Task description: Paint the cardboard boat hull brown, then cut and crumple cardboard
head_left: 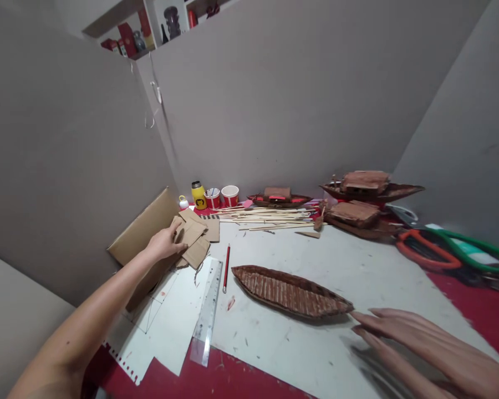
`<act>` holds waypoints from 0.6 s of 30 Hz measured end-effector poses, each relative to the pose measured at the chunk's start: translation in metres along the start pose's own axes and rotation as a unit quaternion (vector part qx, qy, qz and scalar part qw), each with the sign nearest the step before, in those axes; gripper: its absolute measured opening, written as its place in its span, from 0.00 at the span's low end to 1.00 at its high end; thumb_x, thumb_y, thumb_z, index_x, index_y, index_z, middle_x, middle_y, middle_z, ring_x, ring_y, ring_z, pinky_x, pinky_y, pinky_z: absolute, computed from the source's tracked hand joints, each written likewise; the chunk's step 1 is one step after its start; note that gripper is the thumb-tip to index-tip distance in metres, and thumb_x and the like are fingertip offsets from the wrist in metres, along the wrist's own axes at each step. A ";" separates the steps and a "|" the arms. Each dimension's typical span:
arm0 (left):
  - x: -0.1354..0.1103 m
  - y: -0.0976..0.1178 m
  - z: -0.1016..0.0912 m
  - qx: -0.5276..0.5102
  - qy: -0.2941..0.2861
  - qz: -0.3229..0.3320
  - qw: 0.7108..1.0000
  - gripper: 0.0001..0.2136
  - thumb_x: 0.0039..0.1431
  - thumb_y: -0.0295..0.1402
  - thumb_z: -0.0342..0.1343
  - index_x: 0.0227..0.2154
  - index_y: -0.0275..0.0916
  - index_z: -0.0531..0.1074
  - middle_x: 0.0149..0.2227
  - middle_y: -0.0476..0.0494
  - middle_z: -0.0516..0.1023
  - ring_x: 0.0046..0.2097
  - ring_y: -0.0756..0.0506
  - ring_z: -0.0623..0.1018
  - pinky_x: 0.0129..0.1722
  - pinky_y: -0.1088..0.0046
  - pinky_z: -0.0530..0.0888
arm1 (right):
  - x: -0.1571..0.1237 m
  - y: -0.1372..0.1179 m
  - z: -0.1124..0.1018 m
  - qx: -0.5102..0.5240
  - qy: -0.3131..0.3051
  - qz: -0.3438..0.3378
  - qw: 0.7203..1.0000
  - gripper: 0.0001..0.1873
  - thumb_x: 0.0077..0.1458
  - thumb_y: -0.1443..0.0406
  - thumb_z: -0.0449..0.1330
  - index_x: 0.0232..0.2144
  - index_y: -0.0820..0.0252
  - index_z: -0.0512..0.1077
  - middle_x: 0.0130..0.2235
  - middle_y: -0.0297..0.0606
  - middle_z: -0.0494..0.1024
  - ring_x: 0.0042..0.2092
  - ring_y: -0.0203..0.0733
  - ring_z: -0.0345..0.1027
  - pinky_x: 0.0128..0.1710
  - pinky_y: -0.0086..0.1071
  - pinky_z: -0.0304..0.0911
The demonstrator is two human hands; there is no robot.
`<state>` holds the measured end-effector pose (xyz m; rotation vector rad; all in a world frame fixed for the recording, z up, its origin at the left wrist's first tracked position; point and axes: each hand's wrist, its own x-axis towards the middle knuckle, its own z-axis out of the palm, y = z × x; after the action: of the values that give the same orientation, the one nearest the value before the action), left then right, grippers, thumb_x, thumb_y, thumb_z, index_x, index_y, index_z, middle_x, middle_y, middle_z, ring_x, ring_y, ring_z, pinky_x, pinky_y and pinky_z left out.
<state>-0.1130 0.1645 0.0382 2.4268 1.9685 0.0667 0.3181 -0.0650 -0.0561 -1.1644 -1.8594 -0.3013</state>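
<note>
My left hand (166, 242) reaches to a pile of cut cardboard pieces, thumb and fingers closed about the edge of a cardboard piece (193, 231). Near the middle of the white board lies a small brown model boat hull (293, 292), its inside lined with narrow slats. At the hull's right tip is my right hand (416, 338), fingers stretched out and holding nothing. Its fingertips are close to that tip; whether they touch it I cannot tell. Between the hull and the cardboard lie a red and black pencil (227, 269) and a clear ruler (208, 310).
Thin wooden sticks (270, 216) lie at the back by a small model boat (278, 197). Two larger covered boats (366, 185) stand back right, above orange scissors (426, 249) and green scissors (474, 249). Paper cups (230, 196) and a yellow bottle (198, 195) line the wall. Drawn paper (162, 332) lies left.
</note>
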 end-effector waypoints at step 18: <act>-0.013 -0.019 -0.011 -0.093 0.036 -0.037 0.994 0.44 0.55 0.44 0.58 0.70 0.37 0.46 0.49 0.37 0.80 0.44 0.43 0.81 0.42 0.70 0.75 | -0.005 0.006 -0.001 -0.006 -0.031 -0.049 0.998 0.24 0.55 0.69 0.62 0.53 0.45 0.73 0.39 0.37 0.85 0.37 0.50 0.82 0.46 0.46 0.79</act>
<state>-0.1350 0.1560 0.0477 2.2627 1.9799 0.3251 0.3246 -0.0657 -0.0609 -1.1050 -1.9752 -0.3351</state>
